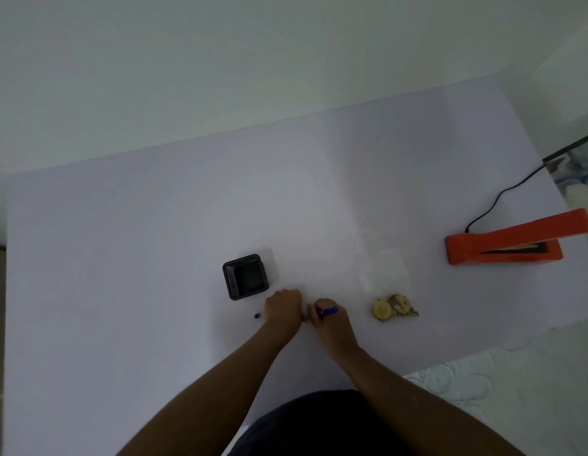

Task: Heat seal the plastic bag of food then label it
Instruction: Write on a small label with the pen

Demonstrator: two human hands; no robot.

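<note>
A clear plastic bag (385, 274) lies flat on the white table, with yellowish-brown food pieces (394, 307) bunched at its near end. My right hand (329, 324) grips a blue pen (329, 311), its tip down on the table left of the bag. My left hand (283, 307) is fisted and pressed on the table beside it, over a faint white label sheet (301, 289) that is hard to make out. The pen's blue cap (257, 315) lies just left of my left hand. An orange heat sealer (513, 241) stands at the right with its arm raised.
A small black square tray (245, 277) sits just beyond my left hand. The sealer's black cord (503, 199) runs off the far right edge. A quilted white surface (483, 383) lies beyond the table's near right edge. A wall rises behind the table.
</note>
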